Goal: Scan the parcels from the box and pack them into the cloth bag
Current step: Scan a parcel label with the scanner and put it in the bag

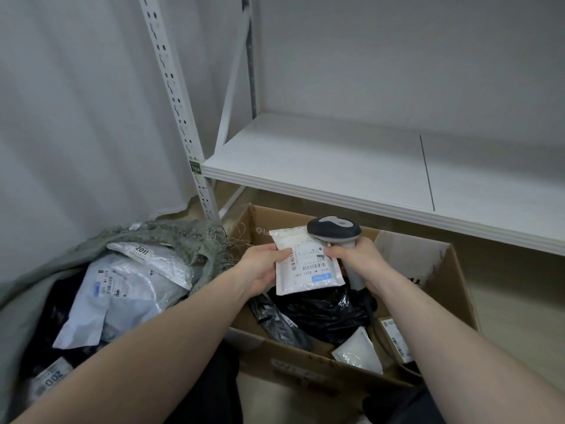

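Fingers of our left hand (262,268) curl round the left edge of a small white padded parcel (306,261), thumb on top pinching it, while our right hand (356,258) wraps its fingers round the pale handle of a handheld barcode scanner (334,232), its forefinger tip touching the parcel's right edge. We hold the parcel flat and face up above the open cardboard box (452,289), just under the scanner's dark grey head. Its shipping label carries barcodes, printed text and a small blue strip near the lower corner; the packet looks slightly puffy, with a sealed seam along the left side.

Below it in the box we see a crinkled black plastic mailer (321,313), another white packet (359,350) and a small labelled carton (396,339). To our left the grey-green cloth bag (183,237) gapes open, holding several pale poly mailers (122,289), one marked 2011. A white metal shelf (336,160) stands behind the box.
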